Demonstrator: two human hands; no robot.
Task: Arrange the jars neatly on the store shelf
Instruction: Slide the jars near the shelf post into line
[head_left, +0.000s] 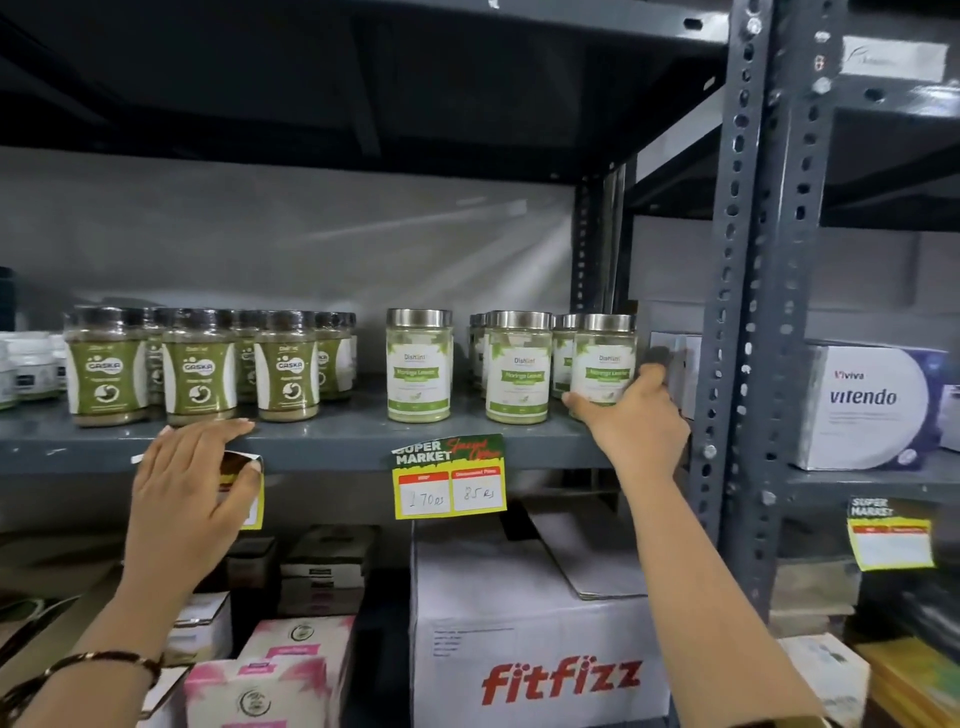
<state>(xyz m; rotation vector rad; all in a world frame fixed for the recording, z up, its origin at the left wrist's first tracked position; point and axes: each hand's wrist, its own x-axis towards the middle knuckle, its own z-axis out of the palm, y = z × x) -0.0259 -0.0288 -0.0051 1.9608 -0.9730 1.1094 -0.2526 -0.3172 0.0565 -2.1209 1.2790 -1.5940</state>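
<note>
On the grey metal shelf (332, 441) stand two groups of jars. At the left are several dark-lidded jars with green labels (199, 366). At the right are pale jars with silver lids and white-green labels: one alone (418, 365), one beside it (518, 367), and more behind. My right hand (631, 418) grips the rightmost silver-lidded jar (602, 358) from its lower right side. My left hand (192, 480) rests flat with fingers spread against the shelf's front edge, below the green-label jars, and holds nothing.
A yellow price tag (449, 475) hangs from the shelf edge. Small white jars (31, 369) sit at the far left. A perforated upright post (737, 291) stands just right of my right hand. A white "fitfizz" carton (535, 649) and pink boxes (270, 675) sit below.
</note>
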